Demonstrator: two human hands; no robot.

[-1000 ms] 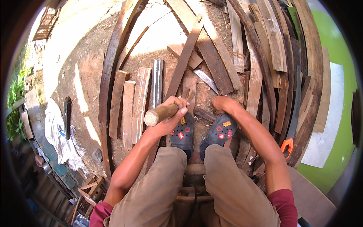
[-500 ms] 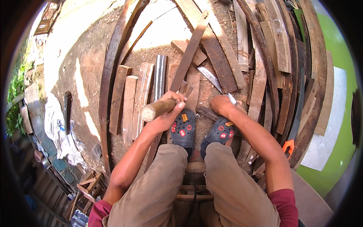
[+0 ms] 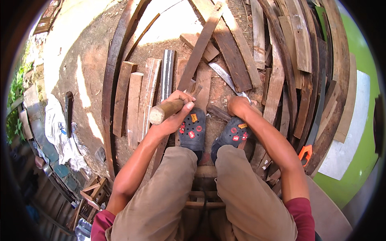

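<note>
I sit with both feet in dark clogs (image 3: 193, 130) on a heap of wood. My left hand (image 3: 177, 108) is closed around a thick round wooden handle (image 3: 161, 113); its cut end points left and its far end is hidden among the planks. My right hand (image 3: 239, 106) is a fist at the near end of a long grey knife blade (image 3: 226, 78), which lies on the ground pointing away to the upper left. The knife's grip is hidden inside the fist.
Curved and straight planks (image 3: 134, 104) lie all around my feet, piled thicker on the right (image 3: 281, 68). An orange-handled saw (image 3: 304, 152) lies at the right. A white cloth (image 3: 56, 128) lies at the left, and a green wall (image 3: 362, 160) stands at the right.
My left hand with the wooden handle has shifted slightly up and left. The right hand stays at the blade's end.
</note>
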